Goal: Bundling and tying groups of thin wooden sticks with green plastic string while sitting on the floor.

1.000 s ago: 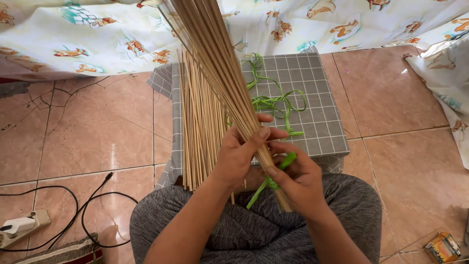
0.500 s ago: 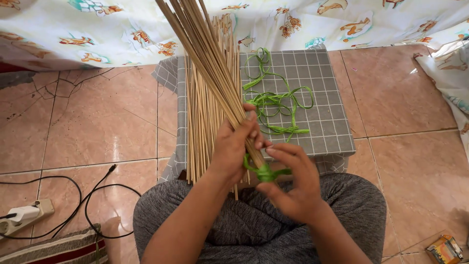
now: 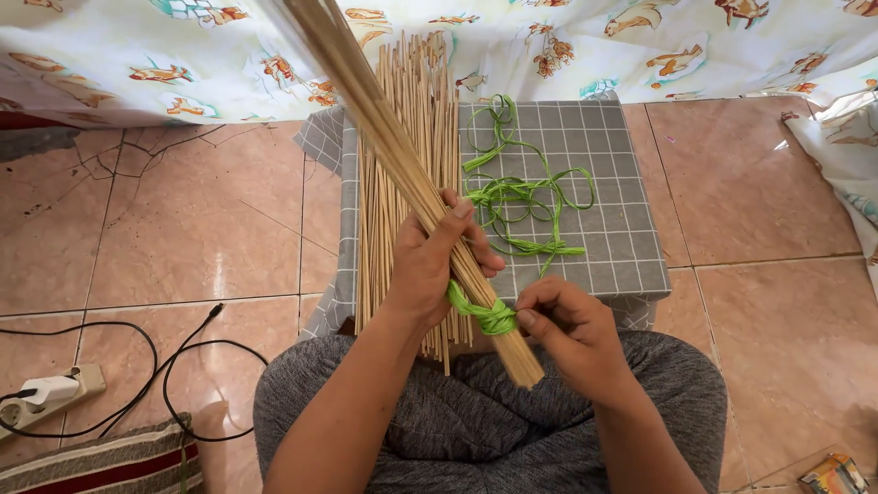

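Observation:
My left hand grips a tight bundle of thin wooden sticks that slants from the upper left down to my lap. A green ribbon is wound around the bundle near its lower end. My right hand pinches that ribbon just right of the bundle. More loose sticks lie flat on a low table with a grey checked cloth, under the held bundle. Several loose green ribbon strips lie curled on the cloth beside my left hand.
A white patterned cloth hangs along the far edge. Black cables and a white power strip lie on the tiled floor at lower left, near a striped cushion. A small box sits at lower right.
The green ribbon has gone from loose in my right hand to wrapped around the bundle. My right hand moved in against the sticks; the view has shifted slightly.

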